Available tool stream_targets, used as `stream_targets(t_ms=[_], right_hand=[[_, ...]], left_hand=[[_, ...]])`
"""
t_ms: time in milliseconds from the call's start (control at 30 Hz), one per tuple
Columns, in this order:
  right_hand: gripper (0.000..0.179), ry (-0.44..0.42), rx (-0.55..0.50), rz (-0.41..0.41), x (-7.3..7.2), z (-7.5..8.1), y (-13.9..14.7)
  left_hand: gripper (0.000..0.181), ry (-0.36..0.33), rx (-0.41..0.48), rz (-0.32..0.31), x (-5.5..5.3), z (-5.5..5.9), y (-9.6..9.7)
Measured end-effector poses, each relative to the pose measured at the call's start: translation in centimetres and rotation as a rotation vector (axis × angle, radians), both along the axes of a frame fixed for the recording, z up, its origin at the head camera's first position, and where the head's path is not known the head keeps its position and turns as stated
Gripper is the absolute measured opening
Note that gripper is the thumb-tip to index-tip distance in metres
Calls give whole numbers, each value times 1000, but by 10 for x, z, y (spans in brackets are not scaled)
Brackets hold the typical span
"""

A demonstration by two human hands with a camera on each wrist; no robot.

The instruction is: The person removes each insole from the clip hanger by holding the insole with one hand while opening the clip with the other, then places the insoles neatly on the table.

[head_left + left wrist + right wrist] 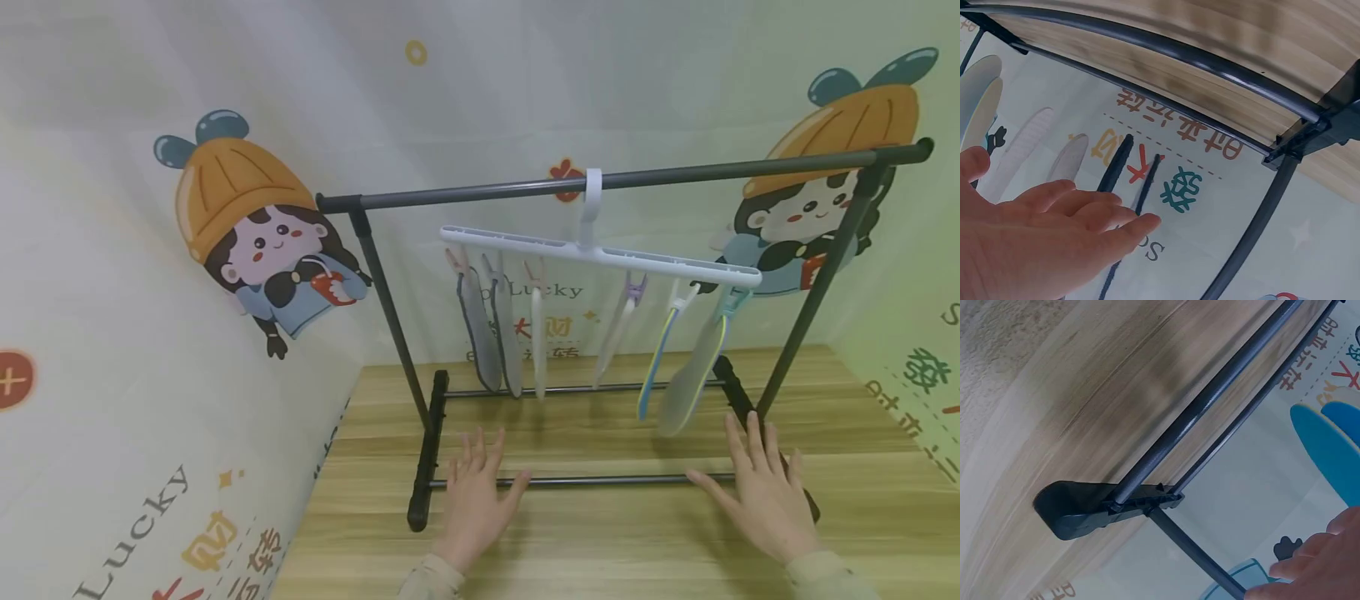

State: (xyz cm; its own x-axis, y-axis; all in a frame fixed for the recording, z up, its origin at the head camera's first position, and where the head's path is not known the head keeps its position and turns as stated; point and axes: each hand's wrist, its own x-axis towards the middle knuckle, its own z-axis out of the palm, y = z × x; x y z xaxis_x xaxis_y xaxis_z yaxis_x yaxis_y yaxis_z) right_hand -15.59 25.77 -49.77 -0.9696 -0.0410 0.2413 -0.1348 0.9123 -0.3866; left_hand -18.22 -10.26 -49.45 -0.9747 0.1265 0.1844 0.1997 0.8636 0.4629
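Observation:
A white hanger (517, 243) hooks over the top bar of a black rack (472, 192), its right end tilted lower. Small clips hold several shoe insoles under it: two grey dark-edged insoles (480, 342) at left, two whitish ones (540, 346) in the middle, and two with blue and yellow edges (690, 385) at right. Blue faces of the right pair (1322, 450) show in the right wrist view. My left hand (476, 504), fingers spread and holding nothing, is by the rack's left foot. Likewise empty and spread, my right hand (761, 496) overlaps the right foot in the head view.
The rack stands on a wood-grain table (600, 533). A lower front bar (615, 481) joins its two feet, with a second bar behind. Printed white cloth (450, 108) with cartoon figures surrounds the table at the back and sides.

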Motion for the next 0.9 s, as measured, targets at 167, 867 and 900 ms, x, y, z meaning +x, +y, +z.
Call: stream_targets(t_ms=[167,867,900], right_hand=[[93,2,-10,1,-2,4,-1],[61,242,30,-66,-11,12,-8],[60,248,29,-68,-12,11,-8]], left_hand=[[67,10,5,-18,-1,5,7],[27,327,92,-109,-19,26,54],[26,334,94,-109,-19,27,56]])
